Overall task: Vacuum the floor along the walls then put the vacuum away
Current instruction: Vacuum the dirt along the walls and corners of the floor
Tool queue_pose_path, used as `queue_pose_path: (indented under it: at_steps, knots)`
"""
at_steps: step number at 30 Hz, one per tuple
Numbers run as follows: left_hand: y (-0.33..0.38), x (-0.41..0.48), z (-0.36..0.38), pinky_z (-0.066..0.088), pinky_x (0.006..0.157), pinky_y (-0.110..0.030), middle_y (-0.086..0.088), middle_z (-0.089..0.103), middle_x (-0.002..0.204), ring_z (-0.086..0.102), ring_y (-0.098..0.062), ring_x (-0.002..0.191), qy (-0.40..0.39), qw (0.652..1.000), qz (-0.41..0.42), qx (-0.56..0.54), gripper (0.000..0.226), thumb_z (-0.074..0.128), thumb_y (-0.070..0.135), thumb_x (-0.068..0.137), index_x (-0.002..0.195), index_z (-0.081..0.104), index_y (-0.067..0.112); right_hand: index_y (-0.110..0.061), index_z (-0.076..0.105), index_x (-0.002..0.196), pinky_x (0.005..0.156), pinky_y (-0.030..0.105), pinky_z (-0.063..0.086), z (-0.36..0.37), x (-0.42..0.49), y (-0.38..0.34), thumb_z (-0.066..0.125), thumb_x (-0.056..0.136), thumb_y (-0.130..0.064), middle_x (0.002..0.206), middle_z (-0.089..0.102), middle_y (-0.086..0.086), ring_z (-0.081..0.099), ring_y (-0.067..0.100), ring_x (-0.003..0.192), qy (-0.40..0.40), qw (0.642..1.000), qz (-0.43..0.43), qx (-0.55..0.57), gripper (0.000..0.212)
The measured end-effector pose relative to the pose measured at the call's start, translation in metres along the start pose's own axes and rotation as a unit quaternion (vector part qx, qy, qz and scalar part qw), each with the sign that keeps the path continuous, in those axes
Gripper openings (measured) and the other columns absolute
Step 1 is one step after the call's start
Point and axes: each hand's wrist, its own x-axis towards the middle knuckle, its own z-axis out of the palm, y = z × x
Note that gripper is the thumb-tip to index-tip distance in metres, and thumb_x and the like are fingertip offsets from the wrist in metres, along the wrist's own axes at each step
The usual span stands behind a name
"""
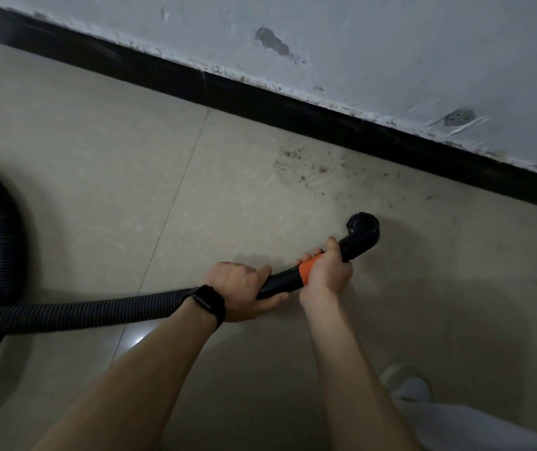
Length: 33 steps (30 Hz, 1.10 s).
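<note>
Pale beige floor tiles [98,177] fill most of the frame, with a thin grout line running diagonally through the middle. A black baseboard [260,102] crosses from upper left to right, under a scuffed, chipped grey-white wall [390,37]. Dark specks of dirt [309,170] lie on the floor near the baseboard, right of centre. The round brush nozzle [363,231] sits on the floor just below them. The right hand [327,271] is wrapped around the orange collar [308,270]; the left hand [244,289], with a black watch [207,302], is closed around the black tube behind it. The ribbed hose [75,312] loops off at the left edge.
</note>
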Motion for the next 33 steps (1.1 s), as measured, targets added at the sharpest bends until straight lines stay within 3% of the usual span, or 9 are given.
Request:
queue_pose_path:
  at_steps: [4, 16, 33]
  knots:
    - [0.012, 0.010, -0.005, 0.030, 0.053, -0.031, 0.010, 0.040, 0.060, 0.040, -0.016, 0.052, -0.005, 0.999, -0.028, -0.018, 0.049, 0.024, 0.077, 0.087, 0.088, 0.035, 0.030, -0.009, 0.051, 0.097, 0.043, 0.028, 0.047, 0.003, 0.012, -0.012, 0.062, 0.100, -0.023, 0.063, 0.049, 0.003, 0.047, 0.014, 0.037, -0.009, 1.000, -0.007, -0.013, 0.018]
    - [-0.032, -0.020, -0.005, 0.027, 0.045, -0.027, 0.010, 0.049, 0.060, 0.046, -0.007, 0.049, 0.000, 0.996, -0.084, -0.010, 0.052, 0.015, 0.082, 0.080, 0.083, 0.033, 0.033, -0.002, 0.052, 0.124, 0.048, 0.030, 0.051, 0.040, -0.010, 0.025, 0.061, 0.101, -0.026, 0.067, 0.054, 0.004, 0.052, 0.014, 0.040, -0.066, 0.997, 0.000, -0.033, 0.035]
    - [-0.061, -0.040, 0.003, 0.021, 0.044, -0.026, 0.011, 0.042, 0.057, 0.038, -0.005, 0.045, 0.061, 0.991, -0.117, -0.021, 0.054, 0.010, 0.081, 0.077, 0.083, 0.031, 0.032, -0.005, 0.051, 0.117, 0.046, 0.029, 0.050, 0.070, -0.032, 0.043, 0.061, 0.100, -0.025, 0.066, 0.051, 0.003, 0.051, 0.013, 0.039, -0.108, 0.992, -0.002, -0.062, 0.028]
